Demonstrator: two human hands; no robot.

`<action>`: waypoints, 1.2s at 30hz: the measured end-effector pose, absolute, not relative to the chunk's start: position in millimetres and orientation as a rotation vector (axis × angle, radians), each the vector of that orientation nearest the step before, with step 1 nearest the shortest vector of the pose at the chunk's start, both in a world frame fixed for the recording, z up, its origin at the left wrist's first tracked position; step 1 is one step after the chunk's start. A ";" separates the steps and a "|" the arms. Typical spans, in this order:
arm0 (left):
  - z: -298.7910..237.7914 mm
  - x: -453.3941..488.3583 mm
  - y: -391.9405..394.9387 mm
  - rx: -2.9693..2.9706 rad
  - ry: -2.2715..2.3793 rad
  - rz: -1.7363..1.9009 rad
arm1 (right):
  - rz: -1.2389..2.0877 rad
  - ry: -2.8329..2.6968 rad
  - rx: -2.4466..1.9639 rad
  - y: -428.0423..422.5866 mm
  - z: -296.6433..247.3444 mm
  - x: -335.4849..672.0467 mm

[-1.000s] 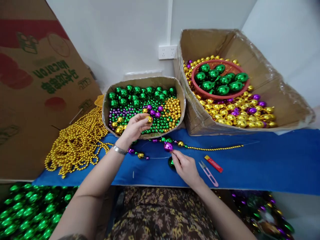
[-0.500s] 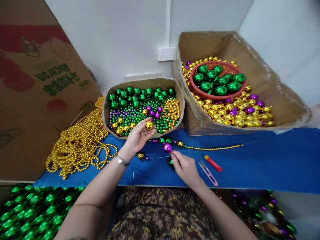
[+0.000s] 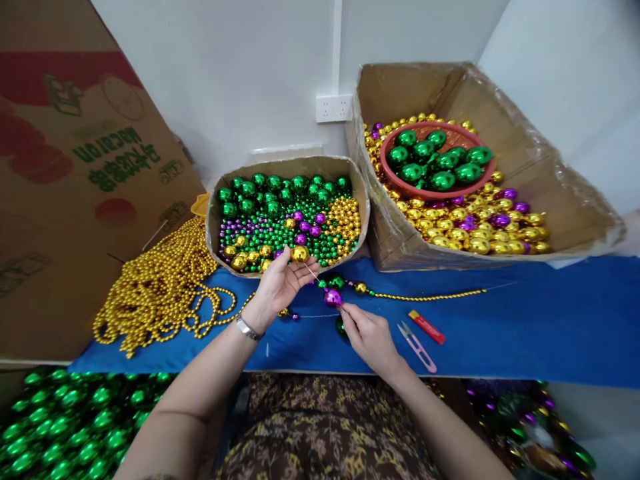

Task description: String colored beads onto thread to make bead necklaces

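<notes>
The left hand holds a gold bead, and the right hand (near it) pinches a purple bead.

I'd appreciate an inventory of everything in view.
Carton: one, brown, left
Bead strands: piled, gold, left
Boxes: two, brown, centre and right
Beads: many, green, purple, gold, centre box
Balls: many, gold, purple, right box
Basin: one, red, right box
Green balls: many, basin and lower left
Mixed pile: one, multicoloured, lower right
Socket plate: one, white, wall
Cloth: one, blue, centre
Snips: one, pink, right
Slim item: one, red-yellow, beside snips
Beaded string: one, multicoloured, on cloth
Yellow piece: one, behind strands
Garment: one, floral, bottom
Watch: one, silver, left wrist
Left hand: one, holding gold ball
Right hand: one, pinching purple ball
</notes>
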State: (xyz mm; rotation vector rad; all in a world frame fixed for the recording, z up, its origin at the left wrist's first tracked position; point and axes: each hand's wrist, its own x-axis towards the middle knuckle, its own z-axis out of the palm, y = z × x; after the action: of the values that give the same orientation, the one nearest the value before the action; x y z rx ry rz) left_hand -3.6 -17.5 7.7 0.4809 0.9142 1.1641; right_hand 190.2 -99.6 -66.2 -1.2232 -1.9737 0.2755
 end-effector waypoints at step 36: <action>16.3 -63.2 11.9 1.780 1.441 1.107 | 1.650 -0.694 -0.804 -87.9 -70.4 178.8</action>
State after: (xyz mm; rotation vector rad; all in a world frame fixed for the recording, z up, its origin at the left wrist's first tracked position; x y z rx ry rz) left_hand -63.2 11.9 16.3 1.7796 1.4414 1.1072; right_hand 178.8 -87.9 -70.4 -0.8041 -0.6943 1.6504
